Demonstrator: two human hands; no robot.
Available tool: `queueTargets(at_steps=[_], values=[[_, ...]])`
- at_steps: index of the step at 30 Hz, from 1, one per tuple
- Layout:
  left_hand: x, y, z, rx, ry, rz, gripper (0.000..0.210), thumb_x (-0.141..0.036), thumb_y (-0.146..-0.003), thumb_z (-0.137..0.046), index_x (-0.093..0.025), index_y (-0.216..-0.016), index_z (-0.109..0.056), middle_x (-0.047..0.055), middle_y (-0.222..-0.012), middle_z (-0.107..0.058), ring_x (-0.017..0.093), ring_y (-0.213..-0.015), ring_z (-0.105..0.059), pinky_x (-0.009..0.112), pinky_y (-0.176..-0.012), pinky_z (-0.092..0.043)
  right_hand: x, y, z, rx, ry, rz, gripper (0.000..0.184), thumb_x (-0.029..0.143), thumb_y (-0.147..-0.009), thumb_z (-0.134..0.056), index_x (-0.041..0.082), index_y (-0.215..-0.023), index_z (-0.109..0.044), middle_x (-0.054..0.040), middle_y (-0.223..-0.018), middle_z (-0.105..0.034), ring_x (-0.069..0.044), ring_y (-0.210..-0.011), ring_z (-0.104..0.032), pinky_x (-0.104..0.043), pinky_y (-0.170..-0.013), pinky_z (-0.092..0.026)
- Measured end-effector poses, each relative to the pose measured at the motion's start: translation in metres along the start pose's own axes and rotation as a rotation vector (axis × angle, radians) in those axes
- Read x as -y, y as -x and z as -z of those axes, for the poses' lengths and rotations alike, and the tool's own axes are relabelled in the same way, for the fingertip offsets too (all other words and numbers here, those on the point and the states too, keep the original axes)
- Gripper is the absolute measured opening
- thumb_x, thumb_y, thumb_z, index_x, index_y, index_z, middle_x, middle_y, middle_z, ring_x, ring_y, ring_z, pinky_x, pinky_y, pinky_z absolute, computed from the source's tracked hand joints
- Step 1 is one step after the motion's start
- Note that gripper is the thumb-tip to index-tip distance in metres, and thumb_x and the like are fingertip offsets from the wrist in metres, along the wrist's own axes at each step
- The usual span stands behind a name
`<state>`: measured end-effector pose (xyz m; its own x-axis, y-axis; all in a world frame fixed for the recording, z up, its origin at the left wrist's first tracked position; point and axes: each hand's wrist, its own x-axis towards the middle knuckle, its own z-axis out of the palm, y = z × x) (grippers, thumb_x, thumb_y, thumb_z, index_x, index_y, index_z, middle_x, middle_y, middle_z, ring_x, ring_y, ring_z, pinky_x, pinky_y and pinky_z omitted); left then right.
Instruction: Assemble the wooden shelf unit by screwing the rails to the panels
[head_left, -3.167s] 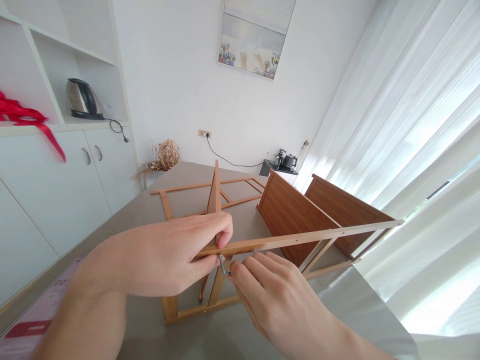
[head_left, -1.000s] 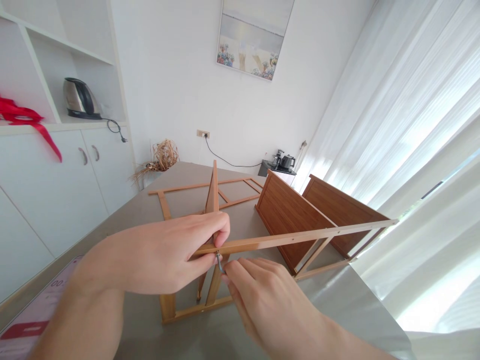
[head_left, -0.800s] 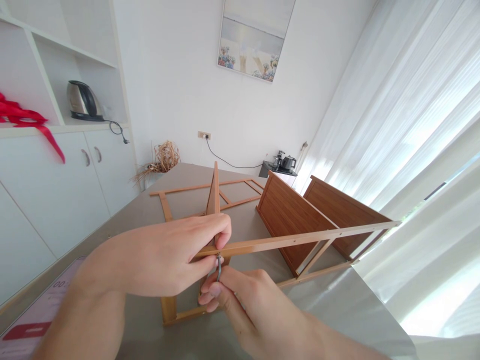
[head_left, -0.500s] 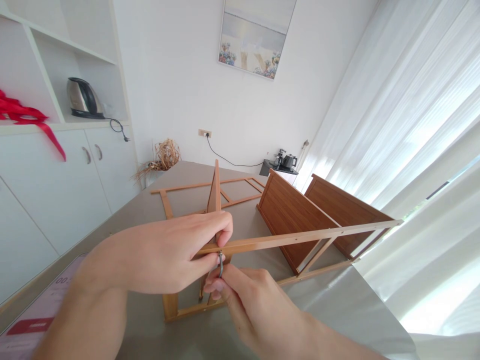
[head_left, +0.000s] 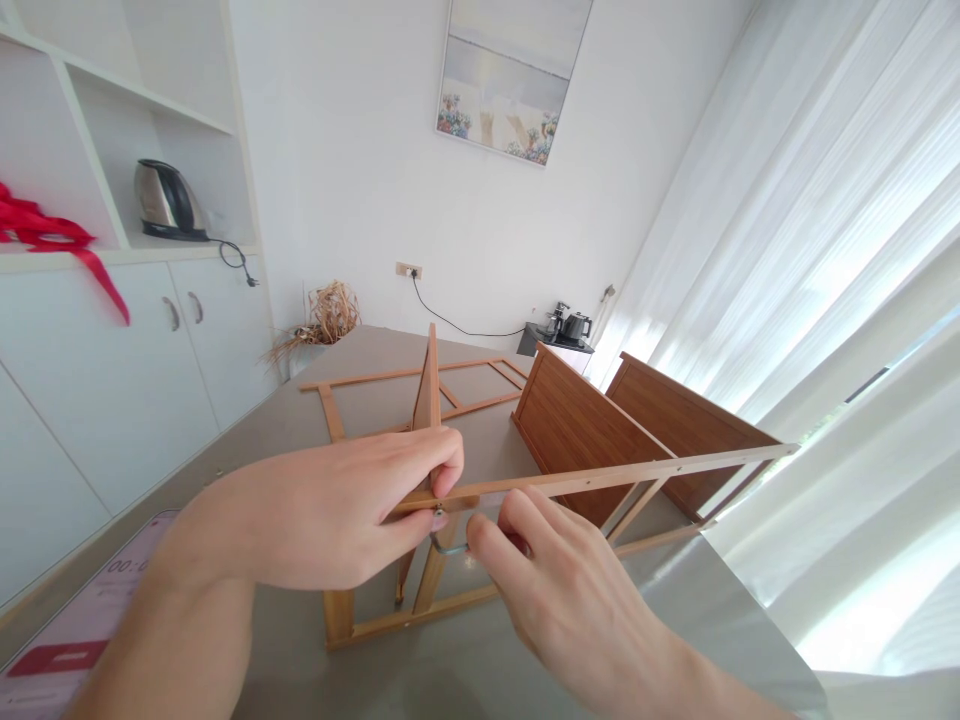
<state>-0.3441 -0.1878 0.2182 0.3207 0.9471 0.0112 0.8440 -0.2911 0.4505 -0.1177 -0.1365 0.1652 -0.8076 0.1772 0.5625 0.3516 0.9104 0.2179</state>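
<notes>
A brown wooden shelf frame (head_left: 551, 487) lies on its side, with my left hand (head_left: 337, 505) wrapped around its upper rail. Right by the left thumb, a small bolt head (head_left: 439, 512) shows beneath that rail. A bent metal hex key (head_left: 450, 549) has one end near the bolt; whether it sits in the bolt cannot be made out. The other end is pinched in the fingers of my right hand (head_left: 559, 575). Behind my left fingers, a shelf board (head_left: 427, 385) stands on edge against the rail. Two wider shelf boards, one nearer (head_left: 581, 430) and one farther (head_left: 686, 430), join the frame at the right.
A second ladder-like wooden frame (head_left: 375, 378) lies flat on the grey table (head_left: 480, 680). At the lower left is a screen-like panel (head_left: 97, 610). White cabinets (head_left: 112, 340) stand left, a curtain (head_left: 750, 250) hangs right, and dried plants (head_left: 326, 315) stand beyond the table.
My right hand has swung right and slightly up, turning the hex key from nearly upright to sideways. The left hand keeps its hold on the rail.
</notes>
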Motion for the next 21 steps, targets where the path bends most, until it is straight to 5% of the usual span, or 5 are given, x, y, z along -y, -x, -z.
queueTargets(at_steps=[7, 21], values=[[0.004, 0.000, -0.003, -0.019, -0.009, -0.022, 0.006, -0.021, -0.089, -0.047, -0.024, -0.088, -0.041, -0.004, -0.077, -0.053, 0.013, -0.060, -0.043, 0.025, -0.054, -0.033, -0.002, -0.002, -0.001, -0.015, 0.062, -0.025, 0.033, -0.007, -0.084, -0.035, 0.016, -0.096, -0.056, -0.0012, -0.077, -0.045, -0.015, -0.065, -0.036, -0.030, -0.055, -0.026], [-0.003, 0.001, 0.001, 0.013, -0.019, 0.017, 0.009, -0.019, -0.088, -0.048, -0.025, -0.088, -0.041, -0.005, -0.077, -0.053, 0.013, -0.061, -0.044, 0.025, -0.055, -0.034, 0.000, -0.005, 0.012, 0.012, 0.171, 0.048, 0.026, 0.004, -0.096, -0.037, 0.013, -0.098, -0.060, -0.0028, -0.078, -0.045, -0.016, -0.066, -0.035, -0.032, -0.057, -0.032]])
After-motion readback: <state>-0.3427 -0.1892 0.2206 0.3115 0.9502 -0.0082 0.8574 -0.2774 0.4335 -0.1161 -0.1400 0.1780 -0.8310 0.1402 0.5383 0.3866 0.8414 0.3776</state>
